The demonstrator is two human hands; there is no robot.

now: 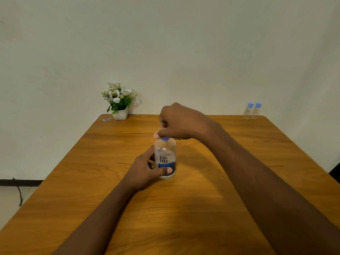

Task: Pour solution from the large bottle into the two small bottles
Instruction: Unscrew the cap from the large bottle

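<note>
The large clear bottle point(165, 155) with a white and blue label stands upright in the middle of the wooden table point(202, 208). My left hand point(147, 168) wraps around its lower body from the left. My right hand point(178, 122) reaches over the top and pinches its blue cap point(165, 138) between thumb and fingers. Two small clear bottles with light blue caps point(247, 110) point(256, 110) stand side by side at the table's far right corner, capped and out of both hands' reach.
A white pot of white artificial flowers point(118, 103) stands at the far left edge of the table, with a small wrapper-like item point(106, 119) beside it. A plain wall rises behind. A dark cable point(19, 194) hangs at the left below table level.
</note>
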